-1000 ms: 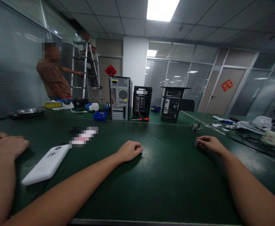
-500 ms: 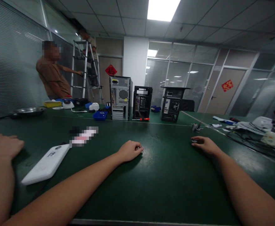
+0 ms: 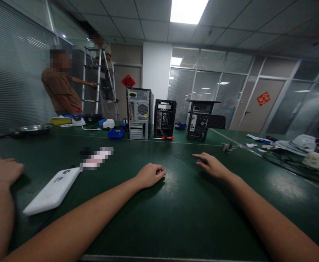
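Observation:
My left hand (image 3: 150,174) rests on the green table (image 3: 181,218), its thumb and fingers curled together. A small light bit shows at its fingertips, too small to name. My right hand (image 3: 211,164) is over the middle of the table, index finger stretched forward and thumb close beneath. Between them is a small greyish thing that I cannot make out. Small metal parts (image 3: 227,147) stand on the table to the right of and beyond this hand. Left of my left forearm lies a white flat device (image 3: 52,191) with dark marks on it.
Another person's hand (image 3: 5,169) lies at the far left. Three computer cases (image 3: 139,114) stand at the back, with a red screwdriver (image 3: 167,138) and blue tray (image 3: 115,134) nearby. Cables (image 3: 282,165) lie right. Beyond, two people are by a ladder (image 3: 98,80).
My right hand has moved left across the table, from beside the small metal parts towards the middle. My left hand has stayed in place.

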{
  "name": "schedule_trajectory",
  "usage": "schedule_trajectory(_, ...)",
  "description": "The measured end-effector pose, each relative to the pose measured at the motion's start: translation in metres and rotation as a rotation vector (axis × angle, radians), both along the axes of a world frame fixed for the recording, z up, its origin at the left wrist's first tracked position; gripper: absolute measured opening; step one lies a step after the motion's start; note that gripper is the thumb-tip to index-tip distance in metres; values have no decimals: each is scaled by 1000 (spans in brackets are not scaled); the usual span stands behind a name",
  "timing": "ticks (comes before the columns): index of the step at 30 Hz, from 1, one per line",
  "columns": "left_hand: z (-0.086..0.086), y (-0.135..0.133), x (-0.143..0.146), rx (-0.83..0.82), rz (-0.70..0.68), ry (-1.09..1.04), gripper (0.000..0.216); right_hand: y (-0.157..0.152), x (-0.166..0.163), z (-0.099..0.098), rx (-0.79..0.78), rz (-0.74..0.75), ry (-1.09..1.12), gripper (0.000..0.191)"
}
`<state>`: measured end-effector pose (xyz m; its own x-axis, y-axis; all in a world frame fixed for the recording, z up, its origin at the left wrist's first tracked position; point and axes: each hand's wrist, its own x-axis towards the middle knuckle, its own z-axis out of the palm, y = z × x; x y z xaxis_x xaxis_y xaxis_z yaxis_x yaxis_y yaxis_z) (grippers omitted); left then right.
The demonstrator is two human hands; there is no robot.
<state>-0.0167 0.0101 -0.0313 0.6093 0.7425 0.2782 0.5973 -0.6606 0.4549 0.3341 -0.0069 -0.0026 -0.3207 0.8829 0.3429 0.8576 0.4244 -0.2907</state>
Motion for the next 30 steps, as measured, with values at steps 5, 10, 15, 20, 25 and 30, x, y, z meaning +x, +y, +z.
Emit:
schedule_trajectory(5, 6, -12, 4, 14, -83, -5, 43, -24, -82, 6, 30, 246, -48, 40)
schedule_trajectory(10, 8, -21, 8, 50, -113, 48, 40, -39, -118, 1, 78, 388, -96, 38)
schedule_trajectory(15, 9, -21, 7, 69, -71, 78, 35, -40, -119, 0, 97, 390, -122, 41)
schedule_trajectory(20, 8, -20, 6, 64, -123, 61, 31, -40, -121, -1, 93, 388, -140, 43)
schedule_trajectory(25, 6, -18, 6, 58, -125, 66, 33, -41, -124, -3, 86, 395, -142, 55)
schedule_trajectory(30, 6, -15, 5, 89, -80, 44, 36, -35, -115, -4, 105, 328, -196, 58)
